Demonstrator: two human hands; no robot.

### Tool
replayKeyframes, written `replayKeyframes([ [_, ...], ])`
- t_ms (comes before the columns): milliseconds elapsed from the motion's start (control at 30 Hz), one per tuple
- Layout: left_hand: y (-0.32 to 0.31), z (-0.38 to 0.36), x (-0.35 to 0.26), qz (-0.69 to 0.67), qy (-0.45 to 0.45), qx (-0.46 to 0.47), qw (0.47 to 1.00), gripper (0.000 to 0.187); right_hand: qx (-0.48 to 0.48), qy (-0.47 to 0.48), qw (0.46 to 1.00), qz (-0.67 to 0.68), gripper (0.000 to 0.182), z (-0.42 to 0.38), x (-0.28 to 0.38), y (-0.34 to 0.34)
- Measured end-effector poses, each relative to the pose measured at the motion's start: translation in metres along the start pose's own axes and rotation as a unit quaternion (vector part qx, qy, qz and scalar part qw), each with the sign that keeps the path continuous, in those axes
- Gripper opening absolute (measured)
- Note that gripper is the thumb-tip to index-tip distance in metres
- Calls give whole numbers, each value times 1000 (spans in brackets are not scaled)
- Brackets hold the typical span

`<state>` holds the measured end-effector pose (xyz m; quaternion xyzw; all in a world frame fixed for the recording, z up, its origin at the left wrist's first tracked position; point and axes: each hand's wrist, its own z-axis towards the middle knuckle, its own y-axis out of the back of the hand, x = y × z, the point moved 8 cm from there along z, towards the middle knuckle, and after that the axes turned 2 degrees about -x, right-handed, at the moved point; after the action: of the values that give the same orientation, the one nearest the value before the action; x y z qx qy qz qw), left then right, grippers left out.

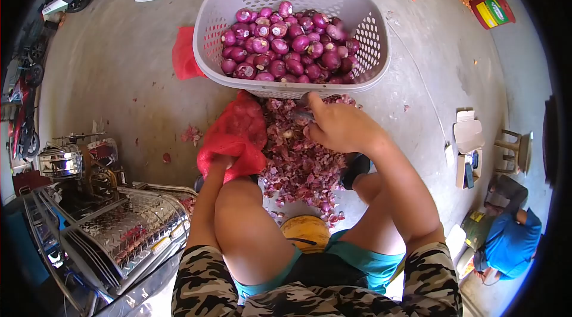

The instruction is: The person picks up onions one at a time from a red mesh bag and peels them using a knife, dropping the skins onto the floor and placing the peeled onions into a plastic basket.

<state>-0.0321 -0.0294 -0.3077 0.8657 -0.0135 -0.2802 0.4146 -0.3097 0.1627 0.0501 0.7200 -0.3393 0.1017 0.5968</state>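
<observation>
A grey perforated basket [292, 87] holds many red onions [295, 49]. Below it, a pile of onion skins [298, 168] lies on the floor between the person's legs. My left hand [221, 162] reaches into the mouth of a red mesh bag [238, 129]; its fingers are hidden by the mesh. My right hand [333, 121] is closed around a dark-handled tool [304, 113], possibly a knife, over the skins near the basket's front edge. The tool's blade cannot be made out.
A yellow container [305, 232] stands between the legs. Metal framework [125, 227] is at the left. On the right are an open cardboard box [469, 144], a wooden stool [513, 151] and another person in blue [512, 242]. A red bucket [492, 5] stands upper right.
</observation>
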Motion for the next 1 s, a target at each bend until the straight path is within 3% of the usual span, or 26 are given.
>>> replayKeyframes([
  [433,0,-11,1,-50,31,16,998,26,20,5,1000,5,35,-2,-3,-4],
  [633,-2,-22,0,-140,59,54,987,24,18,6,1000,-3,35,-3,-1,3],
  [833,17,-63,-20,-390,126,240,880,23,-25,7,1000,7,32,-7,-2,13],
  [900,47,-86,-40,-400,100,303,859,22,-24,10,1000,-1,30,-9,-4,13],
  [1000,123,-124,-99,-372,-7,330,867,21,2,51,999,7,25,-13,-1,12],
])
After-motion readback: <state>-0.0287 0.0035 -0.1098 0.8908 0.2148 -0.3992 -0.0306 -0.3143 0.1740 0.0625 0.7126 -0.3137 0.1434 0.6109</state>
